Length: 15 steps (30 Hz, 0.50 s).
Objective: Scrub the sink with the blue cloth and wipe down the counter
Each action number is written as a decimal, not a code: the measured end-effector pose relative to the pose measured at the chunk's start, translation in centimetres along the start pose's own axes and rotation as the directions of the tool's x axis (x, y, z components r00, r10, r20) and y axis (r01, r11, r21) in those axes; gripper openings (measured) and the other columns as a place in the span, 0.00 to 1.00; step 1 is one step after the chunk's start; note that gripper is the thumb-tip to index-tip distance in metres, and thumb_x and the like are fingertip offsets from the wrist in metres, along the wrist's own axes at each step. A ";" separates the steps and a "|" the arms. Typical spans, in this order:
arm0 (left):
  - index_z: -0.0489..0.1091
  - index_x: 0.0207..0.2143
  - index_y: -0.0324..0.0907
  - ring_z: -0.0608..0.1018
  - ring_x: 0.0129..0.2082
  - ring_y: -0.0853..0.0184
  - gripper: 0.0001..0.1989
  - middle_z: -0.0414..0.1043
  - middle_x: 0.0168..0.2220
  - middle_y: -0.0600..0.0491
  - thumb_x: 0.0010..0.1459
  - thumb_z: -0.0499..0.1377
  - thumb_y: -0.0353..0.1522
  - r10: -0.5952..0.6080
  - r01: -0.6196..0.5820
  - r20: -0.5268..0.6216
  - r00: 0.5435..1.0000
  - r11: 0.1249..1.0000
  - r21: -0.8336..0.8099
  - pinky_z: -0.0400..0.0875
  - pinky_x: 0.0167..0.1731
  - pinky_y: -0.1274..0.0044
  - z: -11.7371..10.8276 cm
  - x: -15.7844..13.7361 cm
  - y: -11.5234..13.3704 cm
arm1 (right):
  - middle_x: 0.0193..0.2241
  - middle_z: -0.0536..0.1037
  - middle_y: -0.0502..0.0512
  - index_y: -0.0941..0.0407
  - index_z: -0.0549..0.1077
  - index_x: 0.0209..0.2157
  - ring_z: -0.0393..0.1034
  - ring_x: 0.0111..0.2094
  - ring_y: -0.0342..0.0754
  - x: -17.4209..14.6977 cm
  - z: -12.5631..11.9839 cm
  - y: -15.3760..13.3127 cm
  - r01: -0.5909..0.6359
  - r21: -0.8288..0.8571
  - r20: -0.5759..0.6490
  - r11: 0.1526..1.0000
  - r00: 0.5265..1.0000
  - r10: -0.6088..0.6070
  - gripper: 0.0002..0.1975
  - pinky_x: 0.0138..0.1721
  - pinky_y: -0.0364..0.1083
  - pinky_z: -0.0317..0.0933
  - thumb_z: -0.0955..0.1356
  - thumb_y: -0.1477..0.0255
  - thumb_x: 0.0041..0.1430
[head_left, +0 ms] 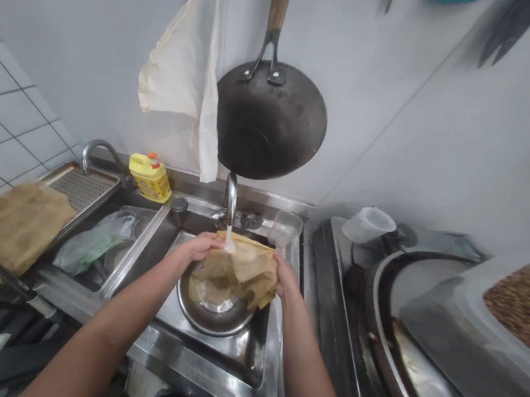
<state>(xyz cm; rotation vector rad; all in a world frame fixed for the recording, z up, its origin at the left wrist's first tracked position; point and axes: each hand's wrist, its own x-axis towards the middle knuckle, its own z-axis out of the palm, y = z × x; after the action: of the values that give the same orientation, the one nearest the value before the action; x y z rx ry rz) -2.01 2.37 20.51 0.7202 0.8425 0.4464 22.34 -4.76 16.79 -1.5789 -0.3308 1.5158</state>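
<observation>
A wet, tan-stained cloth (243, 266) is stretched between my two hands under a running faucet (231, 198). My left hand (204, 244) grips its upper left corner, fingers closed near the water stream. At the cloth's right edge, my right hand (285, 278) pinches the fabric. Water falls onto the upper part of the cloth, close to my left hand. Below it, a round metal bowl (213, 327) sits in the steel sink (258, 356), partly covered by the hanging cloth.
A wok (273, 123) and a pale cloth (179, 63) hang on the wall. Left are a yellow jug (150, 178), a plastic bag (94, 240) in the second basin and a brown cloth (16, 223). Right stand a white measuring cup (369, 225) and a large round pot (379, 286).
</observation>
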 end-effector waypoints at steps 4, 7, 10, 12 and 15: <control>0.73 0.36 0.30 0.76 0.30 0.65 0.24 0.73 0.34 0.42 0.31 0.69 0.27 0.008 -0.002 -0.092 0.996 0.998 0.062 0.71 0.34 0.76 -0.4 0.2 -0.5 | 0.39 0.71 0.59 0.61 0.64 0.47 0.68 0.28 0.37 0.2 0.0 0.3 -0.013 0.075 -0.020 0.997 1.000 0.015 0.29 0.33 0.40 0.66 0.63 0.56 0.48; 0.72 0.34 0.29 0.75 0.25 0.66 0.25 0.73 0.30 0.43 0.30 0.71 0.31 0.028 -0.016 -0.162 0.986 0.997 0.075 0.70 0.30 0.76 0.0 0.0 0.0 | 0.37 0.72 0.58 0.61 0.63 0.47 0.66 0.27 0.34 -0.5 0.8 -1.0 0.025 0.104 -0.060 0.994 0.998 -0.019 0.28 0.32 0.37 0.65 0.61 0.57 0.49; 0.72 0.35 0.30 0.75 0.25 0.68 0.26 0.73 0.30 0.45 0.32 0.71 0.35 0.111 -0.098 -0.223 0.969 0.993 0.067 0.70 0.30 0.76 0.6 -0.5 1.4 | 0.38 0.71 0.56 0.60 0.61 0.50 0.66 0.28 0.33 -1.9 2.0 -3.0 0.105 0.100 -0.050 0.989 0.994 -0.101 0.29 0.32 0.35 0.64 0.60 0.56 0.50; 0.72 0.36 0.32 0.75 0.27 0.68 0.24 0.73 0.32 0.46 0.37 0.69 0.38 0.191 -0.184 -0.266 0.945 0.982 0.051 0.70 0.32 0.76 0.6 -0.9 2.2 | 0.38 0.71 0.56 0.59 0.61 0.50 0.66 0.30 0.33 -2.7 2.7 -4.0 0.164 0.071 0.009 0.984 0.986 -0.165 0.31 0.33 0.34 0.63 0.61 0.53 0.49; 0.71 0.33 0.32 0.74 0.26 0.68 0.17 0.73 0.30 0.47 0.45 0.66 0.37 0.177 -0.156 -0.420 0.890 0.984 0.084 0.69 0.31 0.76 -0.4 -1.2 1.9 | 0.32 0.72 0.55 0.62 0.66 0.46 0.64 0.29 0.32 -2.6 3.4 -3.9 0.205 -0.034 0.079 0.978 0.976 -0.202 0.32 0.34 0.33 0.61 0.63 0.52 0.46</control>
<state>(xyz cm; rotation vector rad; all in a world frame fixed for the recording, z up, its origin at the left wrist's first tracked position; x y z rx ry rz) -3.23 3.03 22.30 0.7544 1.2118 0.7594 20.19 -3.01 21.91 -1.4747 -0.5537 1.4187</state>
